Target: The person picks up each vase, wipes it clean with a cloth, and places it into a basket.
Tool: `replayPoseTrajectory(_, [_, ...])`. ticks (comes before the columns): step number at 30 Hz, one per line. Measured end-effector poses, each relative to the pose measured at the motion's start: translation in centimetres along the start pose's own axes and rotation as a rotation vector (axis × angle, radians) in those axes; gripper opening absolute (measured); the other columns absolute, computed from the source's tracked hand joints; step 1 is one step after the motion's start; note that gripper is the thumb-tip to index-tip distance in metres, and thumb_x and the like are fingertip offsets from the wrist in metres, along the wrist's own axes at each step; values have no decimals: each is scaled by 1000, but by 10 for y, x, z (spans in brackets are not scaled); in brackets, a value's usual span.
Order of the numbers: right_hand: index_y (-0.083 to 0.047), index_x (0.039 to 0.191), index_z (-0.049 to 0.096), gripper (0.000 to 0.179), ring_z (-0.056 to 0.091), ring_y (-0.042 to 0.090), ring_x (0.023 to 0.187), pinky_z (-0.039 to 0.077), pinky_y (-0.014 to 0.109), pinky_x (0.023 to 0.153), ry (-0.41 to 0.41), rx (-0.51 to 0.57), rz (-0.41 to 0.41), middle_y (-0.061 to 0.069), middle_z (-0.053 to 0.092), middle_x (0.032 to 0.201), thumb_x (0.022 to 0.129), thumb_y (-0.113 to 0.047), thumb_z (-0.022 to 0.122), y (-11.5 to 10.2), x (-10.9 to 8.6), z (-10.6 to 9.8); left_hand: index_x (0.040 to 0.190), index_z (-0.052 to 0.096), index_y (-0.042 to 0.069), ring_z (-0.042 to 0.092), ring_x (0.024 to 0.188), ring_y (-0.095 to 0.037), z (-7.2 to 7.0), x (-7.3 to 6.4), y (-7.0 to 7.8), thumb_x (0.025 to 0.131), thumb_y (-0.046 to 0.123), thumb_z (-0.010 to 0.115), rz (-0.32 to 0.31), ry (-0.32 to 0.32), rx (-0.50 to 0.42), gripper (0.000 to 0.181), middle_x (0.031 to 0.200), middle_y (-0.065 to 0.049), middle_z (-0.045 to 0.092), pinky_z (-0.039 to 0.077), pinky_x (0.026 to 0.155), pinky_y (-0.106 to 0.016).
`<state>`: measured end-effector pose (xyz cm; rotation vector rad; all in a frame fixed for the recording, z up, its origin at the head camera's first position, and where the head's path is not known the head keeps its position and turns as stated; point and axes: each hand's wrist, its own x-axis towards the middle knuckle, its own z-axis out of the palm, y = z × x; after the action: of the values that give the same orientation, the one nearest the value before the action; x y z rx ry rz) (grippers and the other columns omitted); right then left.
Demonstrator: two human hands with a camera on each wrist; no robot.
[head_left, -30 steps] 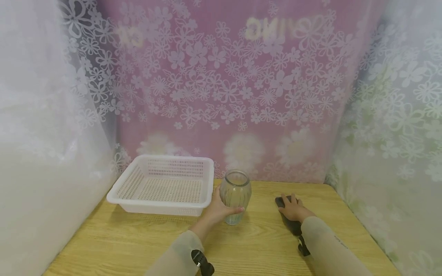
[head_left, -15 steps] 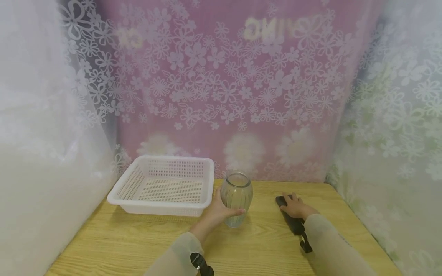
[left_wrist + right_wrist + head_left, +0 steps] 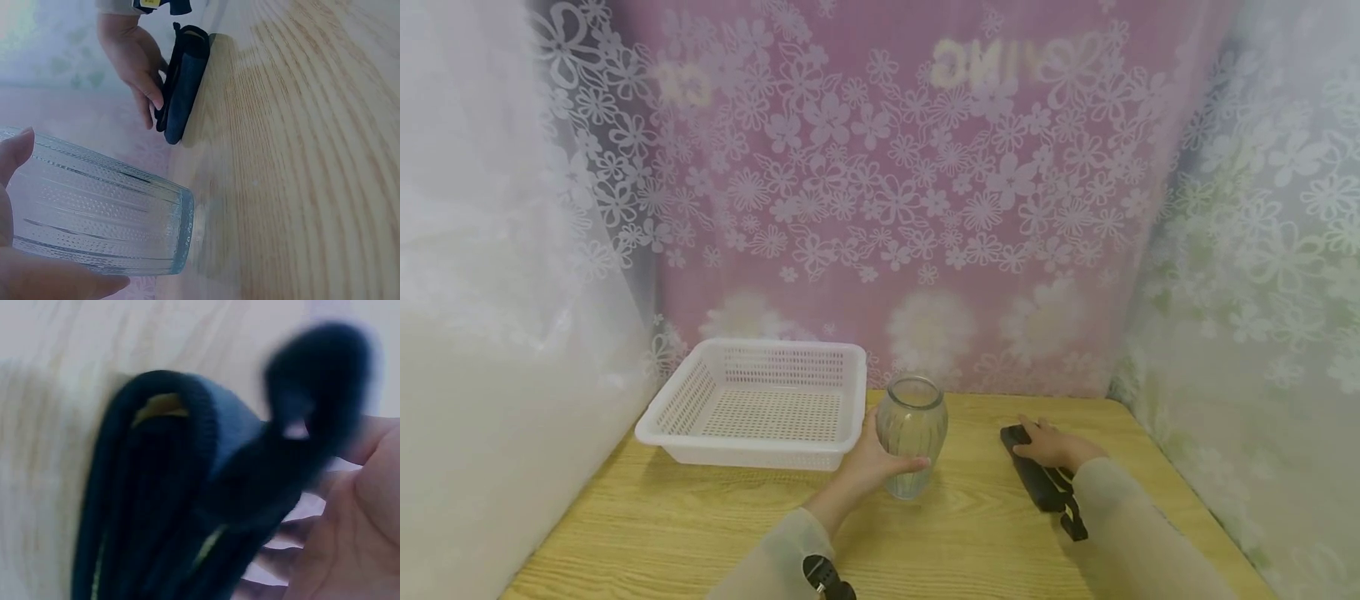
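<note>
Left grip [image 3: 868,467] wraps glass vase [image 3: 912,433], basket [image 3: 662,417] just beside

The head view looks forward and down from above the person's forearms onto a wooden table [image 3: 700,533], facing the flowered curtain [image 3: 880,183] at 12 o'clock — far enough back to take in the white basket [image 3: 760,404] at 11 o'clock, the ribbed glass vase [image 3: 912,433] and the dark folded pouch [image 3: 1033,475] at 1 o'clock. The left wrist view sits low and close beside the left hand [image 3: 12,250], rolled sideways, looking past the vase [image 3: 94,219] across the table [image 3: 312,156] to the pouch [image 3: 184,81] and the right hand [image 3: 134,56] — all shared with the head view. The right wrist view is nearest of all, blurred, filled by the pouch [image 3: 156,500] and table [image 3: 62,350].
</note>
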<state>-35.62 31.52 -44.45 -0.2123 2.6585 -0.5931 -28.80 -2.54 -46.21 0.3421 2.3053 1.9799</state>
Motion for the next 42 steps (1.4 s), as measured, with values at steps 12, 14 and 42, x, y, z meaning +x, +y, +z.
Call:
replayPoseTrajectory(12, [2, 159, 4, 83, -8, 61, 141, 6, 79, 106, -69, 35, -59, 41, -12, 156, 104, -39, 53, -24, -22, -21, 160, 12, 17, 37, 139, -44, -4, -8, 17, 71, 40, 92, 26, -4, -9, 122, 154, -17, 36, 35, 107, -65])
replayPoseTrajectory(14, [1, 159, 6, 82, -7, 60, 142, 5, 78, 106, -64, 21, -73, 39, -10, 157, 105, -39, 52, -29, -25, -22, 159, 12, 16, 37, 139, -43, -5, -9, 22, 72, 38, 92, 43, -16, -26, 120, 153, -17, 37, 35, 108, -64])
replayPoseTrajectory(42, [-7, 160, 21, 73, 6, 52, 147, 12, 72, 111, 13, -18, -296, 30, 10, 162, 104, -43, 52, -97, -46, -20, 156, 17, 26, 43, 134, -35, -65, -25, 77, 73, 21, 92, 127, 7, -172, 112, 147, -9, 40, 39, 106, -59])
